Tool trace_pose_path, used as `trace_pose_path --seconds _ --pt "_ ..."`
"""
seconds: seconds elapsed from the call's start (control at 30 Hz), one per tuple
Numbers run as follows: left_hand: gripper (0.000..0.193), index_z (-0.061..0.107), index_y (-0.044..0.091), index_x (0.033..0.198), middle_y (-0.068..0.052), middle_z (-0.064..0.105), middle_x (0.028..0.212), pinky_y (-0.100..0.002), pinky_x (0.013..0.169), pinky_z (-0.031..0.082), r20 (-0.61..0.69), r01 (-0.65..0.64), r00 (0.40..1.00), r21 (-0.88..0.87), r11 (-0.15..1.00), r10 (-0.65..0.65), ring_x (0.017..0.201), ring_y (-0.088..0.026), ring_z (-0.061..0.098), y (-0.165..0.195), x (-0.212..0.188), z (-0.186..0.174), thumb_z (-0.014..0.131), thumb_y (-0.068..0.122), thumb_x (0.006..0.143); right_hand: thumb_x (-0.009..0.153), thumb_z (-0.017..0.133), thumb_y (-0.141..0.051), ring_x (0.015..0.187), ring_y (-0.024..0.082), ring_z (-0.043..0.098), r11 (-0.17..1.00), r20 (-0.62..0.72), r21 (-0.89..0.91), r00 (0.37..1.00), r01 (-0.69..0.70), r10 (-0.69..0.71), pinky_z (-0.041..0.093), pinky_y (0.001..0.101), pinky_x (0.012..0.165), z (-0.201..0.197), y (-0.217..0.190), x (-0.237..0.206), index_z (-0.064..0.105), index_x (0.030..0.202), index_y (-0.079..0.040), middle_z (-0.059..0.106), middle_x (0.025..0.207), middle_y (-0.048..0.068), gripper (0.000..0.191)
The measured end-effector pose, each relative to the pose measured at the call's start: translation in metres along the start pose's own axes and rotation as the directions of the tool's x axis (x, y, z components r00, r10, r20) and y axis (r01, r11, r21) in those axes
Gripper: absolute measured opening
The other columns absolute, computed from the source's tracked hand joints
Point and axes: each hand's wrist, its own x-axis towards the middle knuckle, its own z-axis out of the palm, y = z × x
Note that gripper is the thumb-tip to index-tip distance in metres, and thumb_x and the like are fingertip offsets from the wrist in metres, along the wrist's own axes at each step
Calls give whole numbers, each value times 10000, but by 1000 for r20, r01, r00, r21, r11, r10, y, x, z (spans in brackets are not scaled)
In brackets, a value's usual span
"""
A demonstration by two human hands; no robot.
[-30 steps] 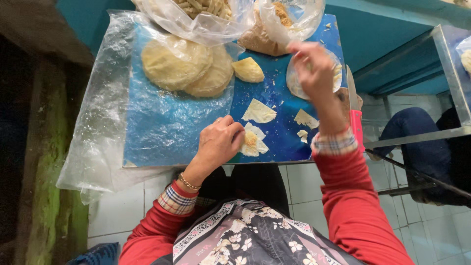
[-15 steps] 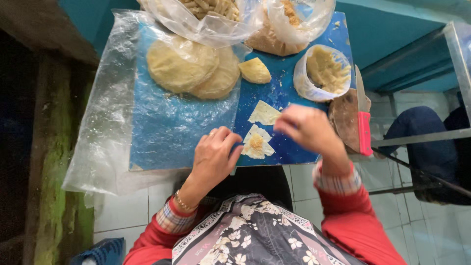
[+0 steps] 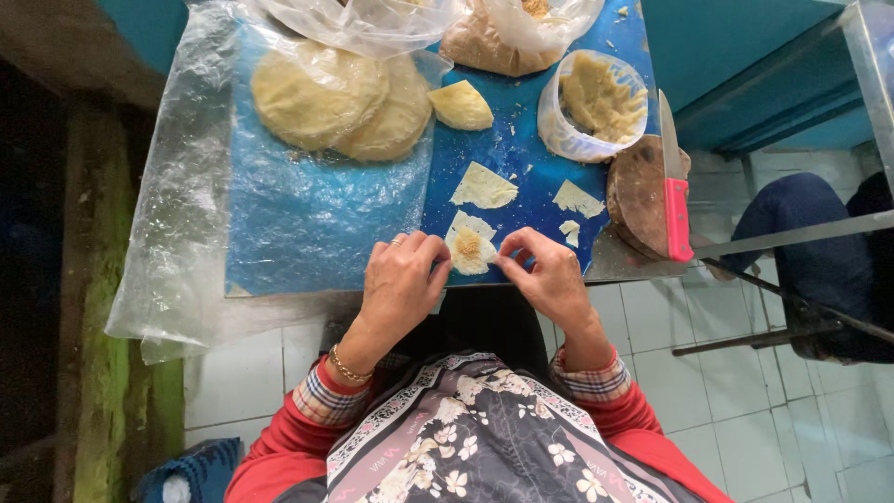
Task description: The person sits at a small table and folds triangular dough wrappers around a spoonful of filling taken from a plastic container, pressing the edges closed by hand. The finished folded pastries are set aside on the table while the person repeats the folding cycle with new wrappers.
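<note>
Fingertips of both hands, left [image 3: 402, 284] and right [image 3: 549, 278], pinch the edges of a small dough wrapper [image 3: 470, 250] just below the cut pieces [image 3: 483, 186]. Filling already sits on its middle; it lies flat, unfolded. Pale, thin, irregular. More pieces and dough rounds [image 3: 321, 93] beyond it look unused.

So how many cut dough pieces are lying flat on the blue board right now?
4: one with filling between the left hand and right hand, one above it, one right, one small scrap. Others may be hidden.
</note>
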Motion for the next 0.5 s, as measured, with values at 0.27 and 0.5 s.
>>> trace_pose_path --seconds 0.27,0.5 --pt "132 637 99 951 -42 701 872 -416 719 473 18 -30 999 -106 994 32 846 -264 661 6 6 7 736 127 868 881 766 -119 741 114 713 996 -29 41 997 79 -78 524 262 558 11 -10 -2 702 1014 -84 743 947 25 152" --pt "171 619 83 1008 -51 697 912 -408 783 507 22 -102 994 -233 967 110 884 -272 660 0 5 16 724 69 874 829 815 -172 879 230 673 905 -79 -197 914 377 -398 544 347 740 14 -14 -9 705 1100 -99 729 1030 30 301"
